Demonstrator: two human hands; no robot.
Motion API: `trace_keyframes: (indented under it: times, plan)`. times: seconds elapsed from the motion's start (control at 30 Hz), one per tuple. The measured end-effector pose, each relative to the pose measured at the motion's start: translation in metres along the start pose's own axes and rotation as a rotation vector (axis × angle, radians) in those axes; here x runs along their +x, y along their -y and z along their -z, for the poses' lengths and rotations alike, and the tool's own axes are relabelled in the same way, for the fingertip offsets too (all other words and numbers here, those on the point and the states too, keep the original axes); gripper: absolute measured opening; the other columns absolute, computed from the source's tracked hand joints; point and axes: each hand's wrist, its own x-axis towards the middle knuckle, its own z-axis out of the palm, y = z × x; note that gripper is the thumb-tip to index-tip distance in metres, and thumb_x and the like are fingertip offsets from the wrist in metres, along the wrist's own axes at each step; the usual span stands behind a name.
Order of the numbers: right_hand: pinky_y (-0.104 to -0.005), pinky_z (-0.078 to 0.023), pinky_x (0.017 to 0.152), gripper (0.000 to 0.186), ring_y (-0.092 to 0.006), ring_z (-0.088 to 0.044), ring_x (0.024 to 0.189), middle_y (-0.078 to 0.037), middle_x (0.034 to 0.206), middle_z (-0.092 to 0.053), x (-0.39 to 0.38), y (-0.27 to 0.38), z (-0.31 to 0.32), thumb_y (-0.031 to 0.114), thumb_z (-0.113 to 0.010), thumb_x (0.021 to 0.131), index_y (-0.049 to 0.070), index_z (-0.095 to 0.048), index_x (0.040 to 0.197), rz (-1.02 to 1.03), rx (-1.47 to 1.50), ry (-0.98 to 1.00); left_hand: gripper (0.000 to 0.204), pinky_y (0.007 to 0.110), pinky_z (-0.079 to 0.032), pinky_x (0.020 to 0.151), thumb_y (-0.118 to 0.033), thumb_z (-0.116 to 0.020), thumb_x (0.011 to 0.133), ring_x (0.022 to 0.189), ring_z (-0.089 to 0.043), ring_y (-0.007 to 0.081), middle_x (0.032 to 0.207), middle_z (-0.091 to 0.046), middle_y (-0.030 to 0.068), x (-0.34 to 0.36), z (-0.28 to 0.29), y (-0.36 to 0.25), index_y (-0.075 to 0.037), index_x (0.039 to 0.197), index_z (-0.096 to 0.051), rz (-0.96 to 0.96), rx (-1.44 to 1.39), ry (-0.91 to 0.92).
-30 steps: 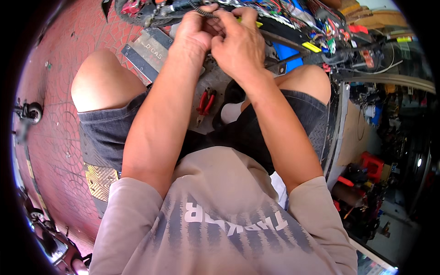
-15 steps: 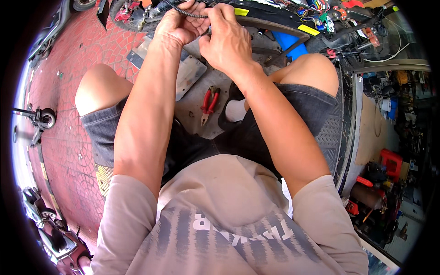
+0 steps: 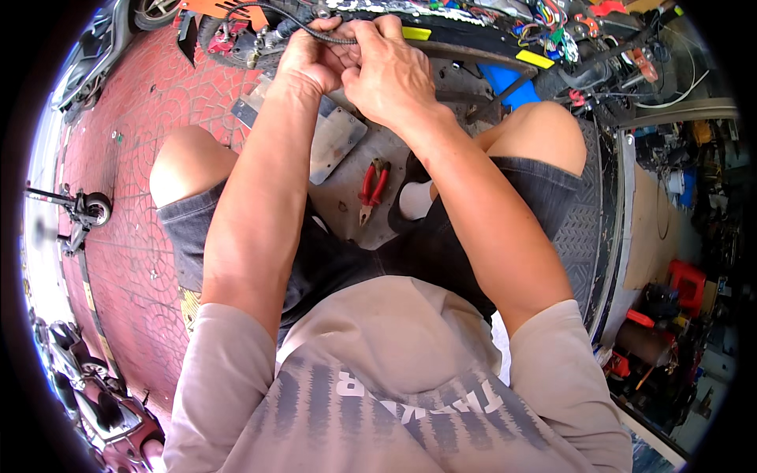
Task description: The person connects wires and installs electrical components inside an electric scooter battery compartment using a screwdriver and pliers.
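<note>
A black spiral-wrapped cable (image 3: 277,13) arches at the top of the picture and runs into my two hands. My left hand (image 3: 309,65) is closed around the cable, palm partly turned up. Beside it, my right hand (image 3: 392,72) pinches the cable's end with thumb and fingers, back of the hand upward; the fingertips and the end itself are hidden. Right behind the hands lies a black scooter deck (image 3: 465,49) with bundled coloured wires (image 3: 552,17) at its right part. On the floor between my legs are red-handled pliers (image 3: 374,191).
A flat metal plate (image 3: 337,143) lies on the grey floor under my left forearm. A blue object (image 3: 509,85) rests below the deck. Red paving (image 3: 126,236) spreads to the left, with a scooter (image 3: 88,211) standing on it. Cluttered shelves and a red stool (image 3: 686,285) are at right.
The view has shifted, so the surroundings sit slightly lower and farther right. More of the cable's loop and an orange piece at the top left now show. Both hands stay together on the cable.
</note>
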Motion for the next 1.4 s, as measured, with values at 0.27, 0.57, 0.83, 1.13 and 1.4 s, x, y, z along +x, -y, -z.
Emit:
trace_keyframes:
  times: [0.27,0.57,0.83,1.13,1.4]
  plan:
    - [-0.0505,-0.06,0.081,0.072,-0.0416,-0.073,0.095,-0.023,0.128,-0.057,0.022,0.022,0.018,0.018,-0.071,0.085,0.008,-0.048,0.152,0.065,-0.386,0.268,0.027,0.051,-0.051,0.107,-0.018,-0.069,0.087,0.108,-0.07,0.0355,0.114,-0.075,0.0169,0.005,-0.004,0.007,-0.005,0.11,-0.071,-0.099,-0.061,-0.191]
    - [-0.0478,-0.061,0.074,0.045,-0.0392,-0.075,0.087,-0.022,0.114,-0.067,0.041,0.036,0.02,0.019,-0.066,0.09,0.001,-0.06,0.132,0.124,-0.533,0.322,0.017,0.047,-0.054,0.102,-0.023,-0.063,0.094,0.101,-0.069,0.0293,0.105,-0.074,0.0123,0.016,0.007,0.016,-0.008,0.095,-0.069,-0.165,-0.16,-0.137]
    - [-0.0514,-0.06,0.073,0.035,-0.0406,-0.075,0.086,-0.022,0.107,-0.071,0.049,0.03,0.013,0.017,-0.06,0.092,0.001,-0.062,0.123,0.174,-0.513,0.298,0.016,0.048,-0.059,0.087,-0.026,-0.066,0.099,0.089,-0.069,0.0284,0.097,-0.073,0.0101,0.011,-0.018,0.043,-0.011,0.098,-0.069,-0.26,-0.455,-0.06]
    - [-0.0524,-0.059,0.069,0.059,-0.0407,-0.073,0.083,-0.019,0.112,-0.064,0.034,0.028,0.013,0.018,-0.055,0.096,0.003,-0.044,0.152,0.11,-0.61,0.365,0.015,0.047,-0.058,0.079,-0.027,-0.07,0.097,0.083,-0.066,0.0277,0.09,-0.069,0.0066,0.024,-0.032,0.059,-0.013,0.095,-0.067,-0.257,-0.619,-0.084]
    - [-0.0544,-0.056,0.072,0.05,-0.043,-0.072,0.087,-0.02,0.111,-0.066,0.043,0.032,0.014,0.013,-0.058,0.095,0.004,-0.048,0.144,0.172,-0.587,0.358,0.012,0.037,-0.053,0.061,-0.022,-0.066,0.096,0.068,-0.06,0.0183,0.079,-0.064,0.0017,0.034,-0.031,0.06,-0.014,0.088,-0.065,-0.353,-0.642,-0.094]
